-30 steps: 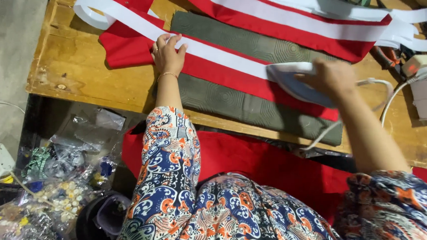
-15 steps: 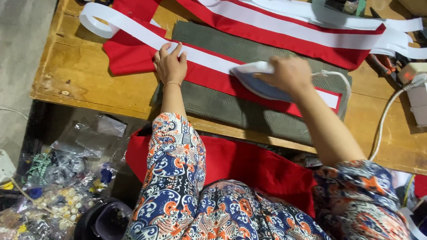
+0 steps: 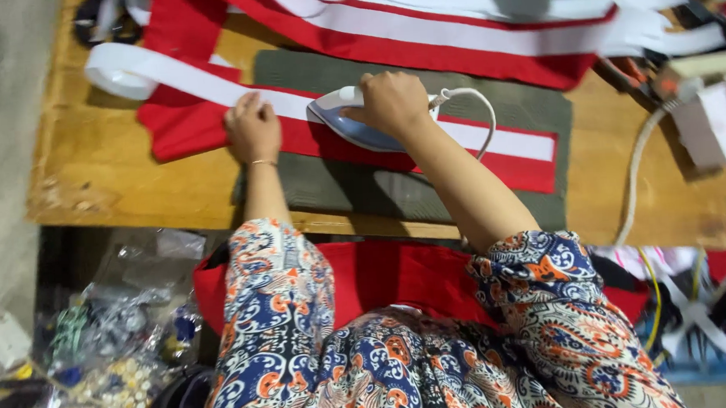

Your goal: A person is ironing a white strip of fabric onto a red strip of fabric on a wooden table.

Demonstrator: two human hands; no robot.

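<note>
A red cloth strip with a white band (image 3: pixel 500 143) lies across a grey-green pad (image 3: pixel 362 192) on a wooden table (image 3: pixel 114 188). My left hand (image 3: pixel 253 129) presses flat on the strip at its left part. My right hand (image 3: pixel 391 101) grips the handle of a white and blue electric iron (image 3: pixel 344 122), which rests on the strip just right of my left hand. The iron's white cord (image 3: pixel 478 111) loops out behind my right wrist.
More red and white striped cloth (image 3: pixel 453 34) lies at the table's far side. Tools and a pale box (image 3: pixel 706 120) sit at the right end. Clear bags of beads and small parts (image 3: pixel 114 349) lie on the floor at left. Red fabric (image 3: pixel 383 273) hangs over my lap.
My right hand has slid the iron leftwards along the strip, from the right end to close beside my left hand. My left hand has stayed pressed on the cloth.
</note>
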